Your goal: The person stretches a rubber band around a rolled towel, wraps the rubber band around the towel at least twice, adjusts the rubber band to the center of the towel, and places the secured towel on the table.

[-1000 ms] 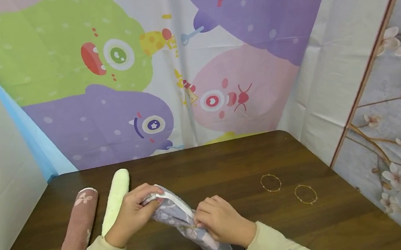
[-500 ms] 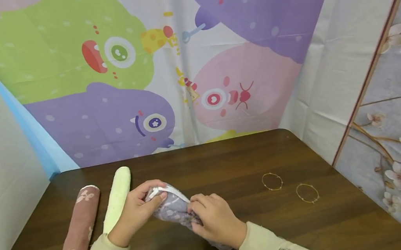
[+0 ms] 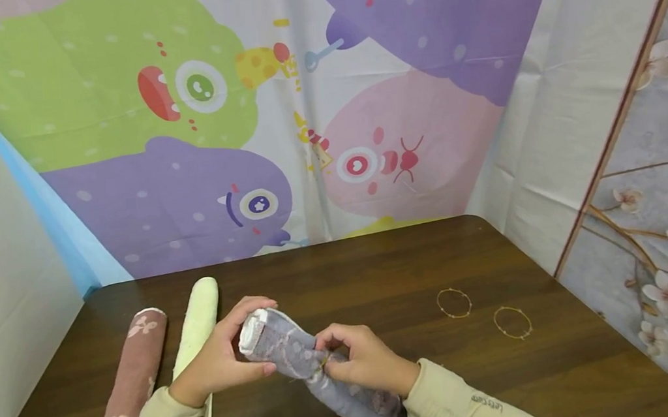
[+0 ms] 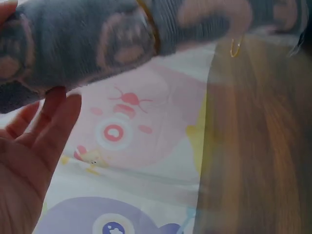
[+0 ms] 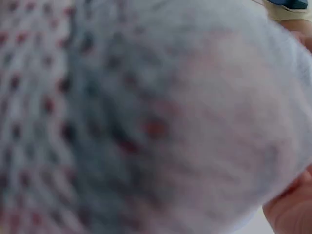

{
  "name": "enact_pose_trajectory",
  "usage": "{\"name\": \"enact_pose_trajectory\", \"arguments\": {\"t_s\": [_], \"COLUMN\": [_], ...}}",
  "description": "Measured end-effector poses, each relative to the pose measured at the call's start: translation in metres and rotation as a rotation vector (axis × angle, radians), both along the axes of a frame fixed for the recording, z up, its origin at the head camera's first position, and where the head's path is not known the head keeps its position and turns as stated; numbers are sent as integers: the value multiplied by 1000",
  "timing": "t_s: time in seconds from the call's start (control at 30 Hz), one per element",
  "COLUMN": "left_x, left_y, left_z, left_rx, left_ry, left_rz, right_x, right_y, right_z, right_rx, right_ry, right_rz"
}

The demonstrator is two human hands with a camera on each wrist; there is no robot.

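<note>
A rolled grey-purple towel (image 3: 289, 351) with a pale pattern is held up over the table, slanting from upper left to lower right. Around its middle runs a thin gold ring (image 4: 151, 27), like a bangle, and the roll looks narrower there. My left hand (image 3: 219, 361) grips the towel's far end, thumb on the near side and fingers behind, with the white-edged end showing. At the gold ring my right hand (image 3: 366, 362) pinches the towel between thumb and fingers. The towel's surface (image 5: 204, 117) fills most of the right wrist view.
On the left of the dark wooden table (image 3: 409, 261) lie a rolled brown-pink towel (image 3: 132, 375) and a rolled pale green towel (image 3: 197, 317). Two thin gold rings lie at the right, one left (image 3: 454, 304) of the other (image 3: 512, 323). A cartoon curtain (image 3: 302, 106) hangs behind.
The towel has turned, so its white-edged end now faces left toward me. My left hand has shifted from pinching its edge to gripping round that end. My right hand stays near the middle.
</note>
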State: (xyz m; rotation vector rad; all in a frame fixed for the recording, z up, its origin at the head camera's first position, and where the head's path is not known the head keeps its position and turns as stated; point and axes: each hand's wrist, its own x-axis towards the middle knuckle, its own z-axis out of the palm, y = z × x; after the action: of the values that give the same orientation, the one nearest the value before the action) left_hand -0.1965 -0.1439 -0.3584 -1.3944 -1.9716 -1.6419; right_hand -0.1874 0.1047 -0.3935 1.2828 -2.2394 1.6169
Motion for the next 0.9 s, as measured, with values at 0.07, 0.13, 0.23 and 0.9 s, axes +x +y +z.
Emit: {"name": "enact_pose_trajectory", "arguments": {"t_s": [0.07, 0.13, 0.23, 0.9], "left_x": [0, 0, 1, 1], "left_y": [0, 0, 3, 22], "left_z": [1, 2, 5, 3], "left_rx": [11, 14, 3, -94], "left_ry": [35, 72, 118, 12], "left_rz": [-20, -29, -20, 262], "right_x": [0, -1, -2, -12], "right_y": [1, 2, 3, 8], "right_z": [1, 2, 0, 9], "right_rx": [-21, -41, -53, 302], "right_ry": [-128, -227, -333, 1092], "right_rz": [50, 93, 155, -112]}}
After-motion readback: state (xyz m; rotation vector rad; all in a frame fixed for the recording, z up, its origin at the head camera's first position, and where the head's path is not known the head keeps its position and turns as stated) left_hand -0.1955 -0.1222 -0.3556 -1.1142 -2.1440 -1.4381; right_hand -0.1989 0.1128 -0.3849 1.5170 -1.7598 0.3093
